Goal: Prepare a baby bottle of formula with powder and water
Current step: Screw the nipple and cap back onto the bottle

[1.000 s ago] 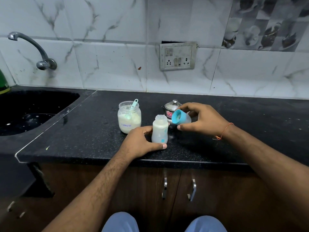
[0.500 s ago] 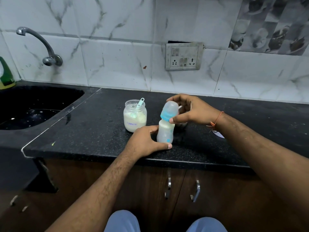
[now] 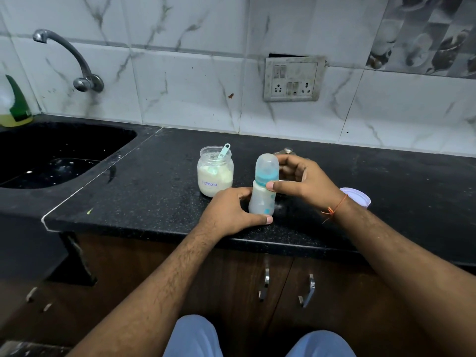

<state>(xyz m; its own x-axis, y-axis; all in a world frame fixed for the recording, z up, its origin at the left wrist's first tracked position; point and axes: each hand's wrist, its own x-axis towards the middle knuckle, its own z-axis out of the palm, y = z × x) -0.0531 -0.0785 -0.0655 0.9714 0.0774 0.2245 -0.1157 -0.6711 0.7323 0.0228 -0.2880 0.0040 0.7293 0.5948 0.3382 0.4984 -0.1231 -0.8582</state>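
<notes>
A baby bottle (image 3: pixel 260 199) of milky liquid stands upright on the black counter (image 3: pixel 154 197), topped by a translucent cap (image 3: pixel 268 164) over a teal collar. My left hand (image 3: pixel 229 215) grips the bottle's base, thumb in front. My right hand (image 3: pixel 300 180) holds the collar and cap, thumb on the near side. Left of the bottle stands an open jar (image 3: pixel 215 173) labelled formula, half full of powder, with a teal scoop (image 3: pixel 223 151) leaning inside.
A steel pot with a knob (image 3: pixel 286 151) is mostly hidden behind my right hand. A white lid (image 3: pixel 358 197) lies right of my wrist. The black sink (image 3: pixel 51 155) and tap (image 3: pixel 77 63) are at far left. Cabinet handles (image 3: pixel 286 287) hang below the counter edge.
My right hand brought the cap from beside the bottle down onto its top and now holds it at the collar. The left hand has stayed on the bottle's base.
</notes>
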